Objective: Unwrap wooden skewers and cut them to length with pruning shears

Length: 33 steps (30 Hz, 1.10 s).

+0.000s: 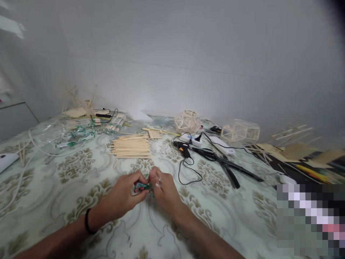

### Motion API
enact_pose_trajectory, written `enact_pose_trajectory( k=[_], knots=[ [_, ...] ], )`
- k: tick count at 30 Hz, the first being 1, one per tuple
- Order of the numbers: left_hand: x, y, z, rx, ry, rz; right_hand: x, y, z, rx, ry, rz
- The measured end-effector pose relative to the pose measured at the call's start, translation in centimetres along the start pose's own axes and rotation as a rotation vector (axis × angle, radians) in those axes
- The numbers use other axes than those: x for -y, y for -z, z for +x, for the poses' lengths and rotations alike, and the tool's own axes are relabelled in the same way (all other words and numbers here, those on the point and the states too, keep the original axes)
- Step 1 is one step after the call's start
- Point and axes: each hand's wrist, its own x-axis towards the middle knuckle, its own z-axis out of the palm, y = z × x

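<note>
Pale wooden sticks [131, 146], glossy tablecloth [81, 187]

You have nothing readable in front of you: no lettering, label, brand, number or sign can be made out. The small green-and-clear plastic wrapper [143, 186] pinched between your hands is too small and blurred to show any print, and the lower right corner is pixelated.
</note>
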Motion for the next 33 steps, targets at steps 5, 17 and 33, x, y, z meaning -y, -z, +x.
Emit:
enact_pose_trajectory(
  k=[5,17,33],
  knots=[
    [-0.1,0.7,0.1,0.027,0.056,-0.078,0.6,0.7,0.5,-0.027,0.186,-0.037],
    [0.0,1.3,0.4,-0.018,0.068,-0.103,0.6,1.4,0.8,0.137,-0.165,0.321],
    [0.4,0.4,-0.4,-0.144,-0.043,-0.034,-0.2,0.4,1.0,0.102,-0.264,0.405]
  ],
)
